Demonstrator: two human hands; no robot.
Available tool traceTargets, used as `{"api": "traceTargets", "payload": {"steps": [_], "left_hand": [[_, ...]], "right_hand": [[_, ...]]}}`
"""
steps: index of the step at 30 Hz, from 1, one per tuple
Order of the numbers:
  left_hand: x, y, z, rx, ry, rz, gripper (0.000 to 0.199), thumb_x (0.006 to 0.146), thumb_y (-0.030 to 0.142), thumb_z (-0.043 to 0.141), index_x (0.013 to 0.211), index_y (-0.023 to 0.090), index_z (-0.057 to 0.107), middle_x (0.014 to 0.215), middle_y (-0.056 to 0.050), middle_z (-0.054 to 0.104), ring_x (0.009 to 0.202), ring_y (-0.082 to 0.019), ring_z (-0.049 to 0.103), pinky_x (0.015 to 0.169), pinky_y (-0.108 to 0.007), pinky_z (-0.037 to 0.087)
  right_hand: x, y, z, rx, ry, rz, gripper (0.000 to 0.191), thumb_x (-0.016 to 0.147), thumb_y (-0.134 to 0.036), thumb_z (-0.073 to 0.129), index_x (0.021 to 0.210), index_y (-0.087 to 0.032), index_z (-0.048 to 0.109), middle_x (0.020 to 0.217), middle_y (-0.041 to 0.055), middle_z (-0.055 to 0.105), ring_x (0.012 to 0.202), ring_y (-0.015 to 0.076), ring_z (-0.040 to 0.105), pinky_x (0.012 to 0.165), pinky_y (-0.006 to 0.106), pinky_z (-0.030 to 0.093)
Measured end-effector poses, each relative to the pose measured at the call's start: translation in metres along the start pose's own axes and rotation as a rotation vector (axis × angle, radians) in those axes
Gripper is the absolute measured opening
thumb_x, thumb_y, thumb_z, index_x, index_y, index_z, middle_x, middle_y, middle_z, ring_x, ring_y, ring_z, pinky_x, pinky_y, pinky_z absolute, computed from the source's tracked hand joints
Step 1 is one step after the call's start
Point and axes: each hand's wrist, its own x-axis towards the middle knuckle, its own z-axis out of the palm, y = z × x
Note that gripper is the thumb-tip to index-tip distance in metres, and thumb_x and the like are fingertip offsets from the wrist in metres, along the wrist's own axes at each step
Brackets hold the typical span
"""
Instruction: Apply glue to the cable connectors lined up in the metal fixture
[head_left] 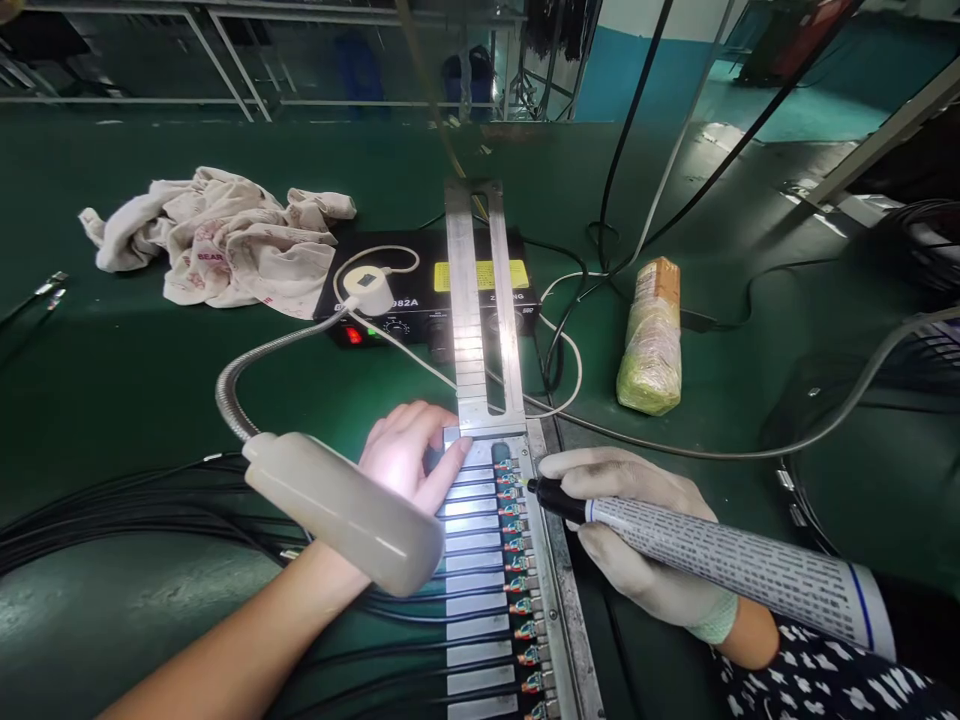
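Note:
A long metal fixture (480, 560) holds a row of black cables whose ends show small coloured wires and metal connectors (517, 545). A slotted metal plate (466, 300) extends from its far end. My bare left hand (412, 455) rests at the fixture's far left corner, thumb on its edge, partly behind a lamp head. In my gloved right hand (637, 530) is a thick marker-like tube (712, 550) with printed text and a black tip. That tip is close to the connectors near the far end of the row.
The white lamp head (345, 510) hangs over my left forearm on a flexible neck. Behind lie a black control box (420, 320), a crumpled cloth (232, 240) and a wrapped block (651, 340). Black cables (150, 510) spread at left; more cables cross the right side.

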Motion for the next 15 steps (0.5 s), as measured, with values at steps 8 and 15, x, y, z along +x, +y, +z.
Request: {"api": "traceTargets", "payload": {"steps": [8, 15], "left_hand": [[0.0004, 0.0012, -0.0009, 0.003, 0.002, 0.016, 0.021, 0.092, 0.036, 0.048, 0.085, 0.019, 0.058, 0.077, -0.002, 0.051, 0.077, -0.02, 0.047, 0.072, -0.035, 0.037], [0.0009, 0.0014, -0.0011, 0.006, -0.001, 0.021, 0.022, 0.092, 0.036, 0.049, 0.083, 0.018, 0.057, 0.077, -0.002, 0.051, 0.077, -0.02, 0.047, 0.073, -0.035, 0.037]], "right_hand": [[0.0013, 0.0006, 0.0017, -0.021, 0.008, 0.003, 0.029, 0.075, -0.006, 0.062, 0.099, -0.022, 0.065, 0.108, 0.0038, 0.069, 0.096, 0.0192, 0.068, 0.085, 0.031, 0.057], [0.0003, 0.0011, 0.0004, 0.016, -0.006, -0.014, 0.032, 0.074, -0.005, 0.063, 0.101, -0.021, 0.065, 0.109, 0.0036, 0.069, 0.095, 0.0186, 0.068, 0.085, 0.03, 0.057]]}}
